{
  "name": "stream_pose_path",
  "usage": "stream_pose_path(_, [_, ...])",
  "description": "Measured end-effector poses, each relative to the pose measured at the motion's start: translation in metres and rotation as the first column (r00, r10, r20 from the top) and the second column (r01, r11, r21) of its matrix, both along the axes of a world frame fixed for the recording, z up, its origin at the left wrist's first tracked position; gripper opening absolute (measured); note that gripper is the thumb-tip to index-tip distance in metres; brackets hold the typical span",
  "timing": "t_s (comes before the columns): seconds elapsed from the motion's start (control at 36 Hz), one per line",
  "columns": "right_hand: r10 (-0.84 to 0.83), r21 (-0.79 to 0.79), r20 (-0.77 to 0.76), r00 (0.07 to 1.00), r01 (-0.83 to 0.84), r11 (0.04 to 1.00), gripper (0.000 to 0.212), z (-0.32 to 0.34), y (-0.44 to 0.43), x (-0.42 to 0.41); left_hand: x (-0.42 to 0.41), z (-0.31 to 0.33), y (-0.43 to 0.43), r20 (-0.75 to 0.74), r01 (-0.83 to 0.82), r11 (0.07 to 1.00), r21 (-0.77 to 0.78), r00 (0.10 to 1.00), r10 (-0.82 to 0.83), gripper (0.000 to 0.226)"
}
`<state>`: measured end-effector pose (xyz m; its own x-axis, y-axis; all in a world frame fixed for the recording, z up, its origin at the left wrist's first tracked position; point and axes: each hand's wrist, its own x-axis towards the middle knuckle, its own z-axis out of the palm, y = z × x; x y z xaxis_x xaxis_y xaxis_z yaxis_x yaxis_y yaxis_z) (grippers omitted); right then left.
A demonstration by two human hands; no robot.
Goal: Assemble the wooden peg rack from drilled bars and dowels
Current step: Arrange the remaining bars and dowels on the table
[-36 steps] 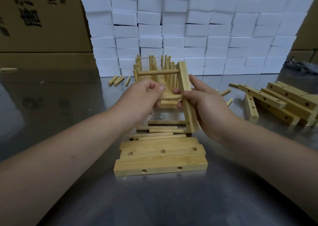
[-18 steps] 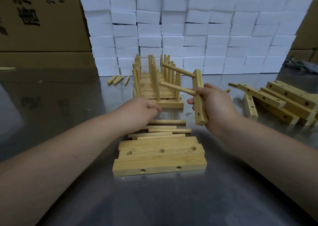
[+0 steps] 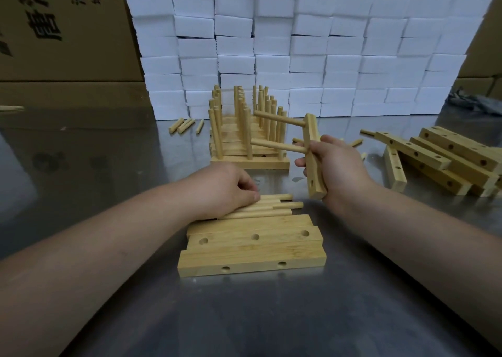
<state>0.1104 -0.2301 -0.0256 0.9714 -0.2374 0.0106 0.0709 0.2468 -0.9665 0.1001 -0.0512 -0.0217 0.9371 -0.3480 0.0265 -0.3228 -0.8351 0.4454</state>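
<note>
Right of centre, the right hand (image 3: 336, 169) has its grip curled round a pale wooden drilled bar (image 3: 312, 150), held nearly upright above the steel desk (image 3: 95, 166). Two round dowels (image 3: 271, 144) jut left from the bar. At centre, the left hand (image 3: 225, 185) bends its fingers onto loose wooden dowels (image 3: 260, 207) lying on the desk. I cannot tell whether its grip pinches one. Three flat drilled bars (image 3: 252, 250) lie just below them.
</note>
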Motion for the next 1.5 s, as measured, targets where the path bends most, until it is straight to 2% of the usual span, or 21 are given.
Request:
stream_pose_path(0.22, [-0.017, -0.019, 0.004, 1.0, 0.017, 1.0, 0.054, 0.0, -0.001, -0.001, -0.006, 0.005, -0.003, -0.023, 0.027, 0.998, -0.053, 0.999, -0.028, 0.005])
stream_pose_path(0.39, [-0.057, -0.034, 0.019, 0.998, 0.058, 0.998, 0.052, 0.003, 0.0, -0.001, -0.012, 0.008, -0.01, 0.083, 0.051, 0.956, -0.288, 0.996, -0.028, 0.01])
stream_pose_path(0.53, [-0.037, -0.028, 0.054, 0.998, 0.038, 0.999, 0.05, 0.005, 0.001, -0.002, -0.017, 0.009, -0.014, 0.138, 0.112, 0.965, -0.237, 0.987, -0.081, 0.01])
stream_pose_path(0.69, [-0.006, -0.027, 0.086, 0.996, 0.009, 1.0, 0.044, 0.008, 0.001, -0.004, -0.018, 0.01, -0.012, 0.136, 0.106, 0.963, -0.248, 0.988, -0.074, 0.016])
stream_pose_path(0.86, [-0.011, -0.028, 0.08, 0.997, 0.013, 1.0, 0.041, 0.01, 0.0, -0.005, -0.021, 0.011, -0.012, 0.175, 0.17, 0.953, -0.249, 0.976, -0.129, 0.021])
stream_pose_path(1.03, [0.0, -0.02, 0.084, 0.997, 0.001, 1.0, 0.042, 0.013, 0.0, -0.006, -0.023, 0.011, -0.013, 0.223, 0.191, 0.947, -0.26, 0.966, -0.133, 0.016])
stream_pose_path(1.22, [0.085, -0.028, 0.141, 0.986, -0.082, 0.996, 0.043, 0.015, 0.006, -0.012, -0.027, 0.014, -0.017, 0.303, 0.235, 0.947, -0.218, 0.939, -0.163, 0.019])
stream_pose_path(1.31, [0.102, 0.019, 0.153, 0.983, -0.107, 0.994, 0.043, 0.018, 0.006, -0.014, -0.028, 0.014, -0.018, 0.292, 0.234, 0.944, -0.231, 0.942, -0.163, 0.019])
stream_pose_path(1.5, [0.12, 0.016, 0.171, 0.978, -0.125, 0.992, 0.042, 0.014, 0.012, -0.017, -0.029, 0.012, -0.018, 0.262, 0.18, 0.937, -0.3, 0.96, -0.1, 0.023])
